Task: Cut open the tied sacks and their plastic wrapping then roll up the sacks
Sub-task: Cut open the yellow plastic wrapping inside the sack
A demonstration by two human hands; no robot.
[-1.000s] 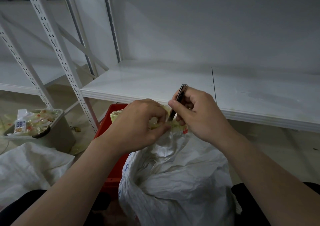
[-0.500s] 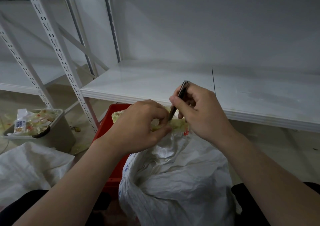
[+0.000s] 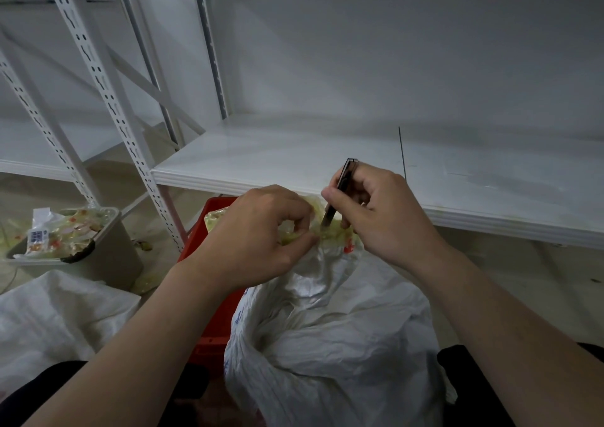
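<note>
A white woven sack (image 3: 330, 338) stands in front of me, its top bunched up. Yellowish plastic wrapping (image 3: 333, 234) shows at the sack's mouth. My left hand (image 3: 258, 237) pinches this wrapping between thumb and fingers. My right hand (image 3: 376, 217) grips a slim dark knife (image 3: 338, 194), held nearly upright, with its blade tip down in the wrapping just right of my left fingers. The blade tip itself is hidden in the plastic.
A red crate (image 3: 215, 296) sits behind the sack. A second white sack (image 3: 55, 322) lies at the left. A beige bin (image 3: 98, 253) holds plastic scraps. A white shelf (image 3: 457, 178) runs behind my hands, with perforated uprights (image 3: 108, 93) at left.
My right hand and the knife have shifted slightly, the blade working in the wrapping. My left hand keeps its pinch in nearly the same place.
</note>
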